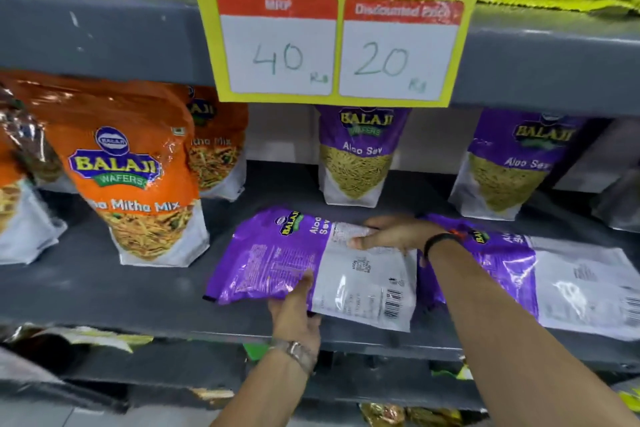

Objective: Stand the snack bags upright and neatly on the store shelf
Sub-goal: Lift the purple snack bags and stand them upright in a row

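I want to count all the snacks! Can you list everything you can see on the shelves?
Aloo Sev bags standing: two, purple and white, upright at the back of the grey shelf.
Aloo Sev bags lying flat: two, purple and white, back side up at the front; one is held, the other lies to its right.
Mitha Mix bags: at least two clearly seen, orange and white, upright on the left, more cut off at the edge.
Price sign: one, yellow, hanging from the shelf above, reading 40 and 20.
Left hand: grip on the held bag's near edge, watch on wrist.
Right hand: grip on its far edge, black band on wrist.
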A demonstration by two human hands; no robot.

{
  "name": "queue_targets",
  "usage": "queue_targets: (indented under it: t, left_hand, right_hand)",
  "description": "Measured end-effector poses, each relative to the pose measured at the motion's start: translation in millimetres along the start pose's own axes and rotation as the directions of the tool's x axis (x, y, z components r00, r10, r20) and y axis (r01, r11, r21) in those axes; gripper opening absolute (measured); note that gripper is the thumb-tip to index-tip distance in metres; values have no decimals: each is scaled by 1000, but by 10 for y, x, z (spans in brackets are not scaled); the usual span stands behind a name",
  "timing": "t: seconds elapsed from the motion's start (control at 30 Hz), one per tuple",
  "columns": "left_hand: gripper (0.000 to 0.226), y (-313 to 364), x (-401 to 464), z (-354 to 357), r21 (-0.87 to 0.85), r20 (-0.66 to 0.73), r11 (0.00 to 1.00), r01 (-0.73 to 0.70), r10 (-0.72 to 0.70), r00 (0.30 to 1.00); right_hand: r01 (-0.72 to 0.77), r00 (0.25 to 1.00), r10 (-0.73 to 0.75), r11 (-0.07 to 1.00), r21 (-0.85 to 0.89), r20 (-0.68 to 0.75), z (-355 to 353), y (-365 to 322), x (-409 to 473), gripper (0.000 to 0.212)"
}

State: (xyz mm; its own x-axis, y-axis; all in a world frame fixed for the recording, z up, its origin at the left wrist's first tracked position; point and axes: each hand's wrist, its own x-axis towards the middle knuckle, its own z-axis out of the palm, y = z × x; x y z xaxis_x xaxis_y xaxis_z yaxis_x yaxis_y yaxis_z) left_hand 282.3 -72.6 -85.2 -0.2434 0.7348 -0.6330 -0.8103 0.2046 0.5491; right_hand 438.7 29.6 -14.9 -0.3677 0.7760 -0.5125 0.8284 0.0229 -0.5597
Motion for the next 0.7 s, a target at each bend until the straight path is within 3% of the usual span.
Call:
queue_targets:
  t: [0.07, 0.17, 0.23, 0.3, 0.4, 0.5, 0.63, 0.7]
  left_hand:
    - [55, 24, -14, 47, 18, 45, 1000, -26, 25, 999]
    - [52, 126, -52, 123, 91, 175, 970, -224, 206, 963]
    - [52, 275, -62, 239, 102, 315, 907, -410, 361, 878]
    - [53, 501, -27, 419, 109, 494, 820, -562, 446, 746]
    - [42, 790, 27, 687, 242, 715, 689, -683, 349, 606]
    - [35, 825, 147, 730, 373, 750, 615, -695, 240, 616]
    - [31, 702, 252, 569, 365, 657, 685, -631, 291, 695]
    - [34, 551, 170, 471, 316, 551, 742, -592, 365, 751]
  right_hand:
    - [24, 999, -23, 1000, 20, -44, 5, 22, -12, 64]
    - [135, 980, -109, 979, 150, -170, 16, 50, -144, 55]
    - [235, 954, -155, 919, 317, -257, 19, 90, -237, 35]
    - [356, 905, -185, 820, 448, -383, 56, 118, -307, 27]
    - [476, 824, -154, 711, 518, -546, 238, 164, -294, 35]
    - [480, 796, -92, 699, 530, -598, 497, 230, -207, 46]
    - [452, 820, -58, 675, 583, -569, 533, 209, -280, 35]
    - [413, 827, 20, 658, 630, -562, 469, 205, -311, 61]
